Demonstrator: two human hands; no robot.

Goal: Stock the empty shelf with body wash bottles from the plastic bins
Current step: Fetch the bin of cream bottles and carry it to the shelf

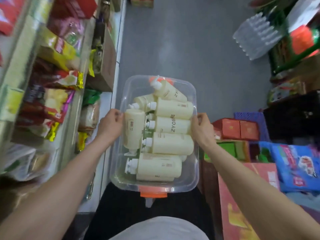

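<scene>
Grey aisle floor (190,49) between stocked shelves (52,66), clear bin (195,170) of cream bottles (173,144) lying flat; left hand (110,125) gripping its left rim, right hand (202,129) gripping right rim, 2 orange latches (153,192)

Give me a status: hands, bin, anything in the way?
Bin held at its rims, left hand and right hand. Bottles lying inside. Boxes close on right.

Shelf goods (52,94) at left are smeared by blur, the bottles' (173,144) small print is unreadable, lower ones in the bin (173,185) lie half hidden, and boxes (230,213) run off frame.
</scene>
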